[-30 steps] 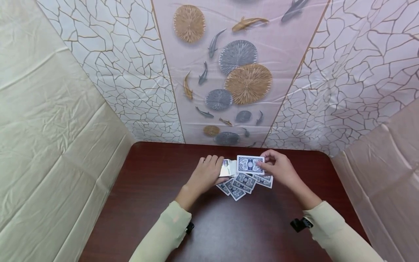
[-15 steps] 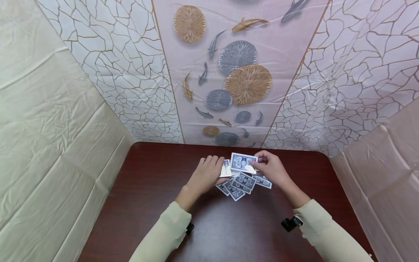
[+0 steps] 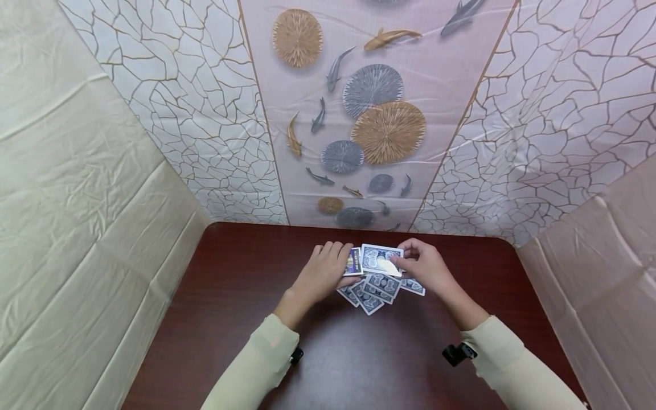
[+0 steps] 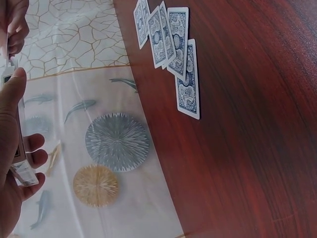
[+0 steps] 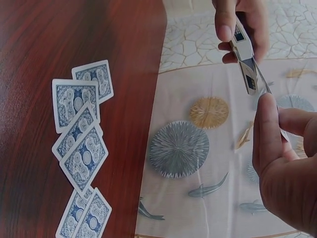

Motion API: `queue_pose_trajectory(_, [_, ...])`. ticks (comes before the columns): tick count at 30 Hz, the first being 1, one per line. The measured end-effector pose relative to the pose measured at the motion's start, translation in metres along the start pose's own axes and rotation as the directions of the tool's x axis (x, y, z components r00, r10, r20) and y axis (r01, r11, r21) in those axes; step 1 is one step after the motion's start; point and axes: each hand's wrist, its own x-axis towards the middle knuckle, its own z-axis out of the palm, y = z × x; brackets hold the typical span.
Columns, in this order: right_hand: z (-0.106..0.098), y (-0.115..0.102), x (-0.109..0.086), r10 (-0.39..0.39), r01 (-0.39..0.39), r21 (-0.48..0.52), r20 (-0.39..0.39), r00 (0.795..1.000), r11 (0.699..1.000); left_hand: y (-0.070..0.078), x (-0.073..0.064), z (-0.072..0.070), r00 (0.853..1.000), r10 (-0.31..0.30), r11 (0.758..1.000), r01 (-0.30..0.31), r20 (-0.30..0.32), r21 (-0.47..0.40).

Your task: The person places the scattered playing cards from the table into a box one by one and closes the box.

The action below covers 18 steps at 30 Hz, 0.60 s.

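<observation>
My left hand [image 3: 323, 270] grips a small card box [image 3: 353, 262], its patterned face partly under the fingers. In the left wrist view the box [image 4: 24, 171] runs between thumb and fingers. My right hand [image 3: 426, 265] pinches a blue-backed playing card [image 3: 375, 257] between thumb and fingers, back side up. The card's far edge is right at the open end of the box. From the right wrist view the card [image 5: 262, 77] appears edge-on beside the box's flap [image 5: 248, 77]. Several loose playing cards [image 5: 84, 156] lie overlapping, backs up, on the table below the hands.
The dark red-brown wooden table [image 3: 353, 353] ends at a patterned cloth [image 3: 353, 188] with fish and round shapes behind it. Beige cloth walls stand on the left [image 3: 102, 256] and right [image 3: 594, 256].
My right hand has moved left with the playing card, bringing it up to the box. The box in my left hand has tilted, showing its coloured print. The loose cards look almost unchanged.
</observation>
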Motion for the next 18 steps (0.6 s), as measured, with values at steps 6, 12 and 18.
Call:
queue_pose_trajectory(6, [-0.0028,-0.0012,-0.0018,0.015,-0.017,0.05,0.034,0.999,0.999,-0.0004,0.0029,-0.001,1.0,0.009,1.0,-0.009,-0.021,-0.016])
queue_pose_trajectory(12, [-0.0068,-0.0023,0.0022,0.015,-0.021,0.066,0.09,0.996,0.998,-0.0011,0.0051,-0.0016,0.998,0.045,0.999,-0.046,-0.036,-0.008])
queue_pose_trajectory(18, [-0.0072,-0.0034,0.0079,0.052,-0.056,0.038,0.108,0.993,0.998,-0.0013,0.0059,-0.0033,0.998,0.05,0.999,-0.05,-0.026,0.006])
